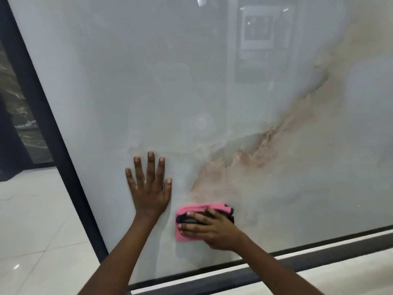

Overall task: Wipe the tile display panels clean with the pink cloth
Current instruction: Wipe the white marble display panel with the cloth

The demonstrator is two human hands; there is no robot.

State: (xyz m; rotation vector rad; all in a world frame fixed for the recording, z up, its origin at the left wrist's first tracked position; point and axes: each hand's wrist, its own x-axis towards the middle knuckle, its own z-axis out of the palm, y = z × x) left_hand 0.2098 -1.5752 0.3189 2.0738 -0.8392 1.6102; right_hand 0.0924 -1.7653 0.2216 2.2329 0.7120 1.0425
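A large glossy pale-grey tile display panel [170, 81] with a brown marbled vein fills most of the view. My left hand [148, 188] lies flat against the panel, fingers spread and straight. Just to its right, my right hand [210, 228] presses a folded pink cloth [185, 236] with a dark band against the lower part of the panel, fingers lying across the cloth. The cloth is partly hidden under my fingers.
A black frame [63, 156] borders the panel on the left and along the bottom. A dark marbled panel [23, 124] stands further left. Glossy white floor tiles [32, 231] spread below left.
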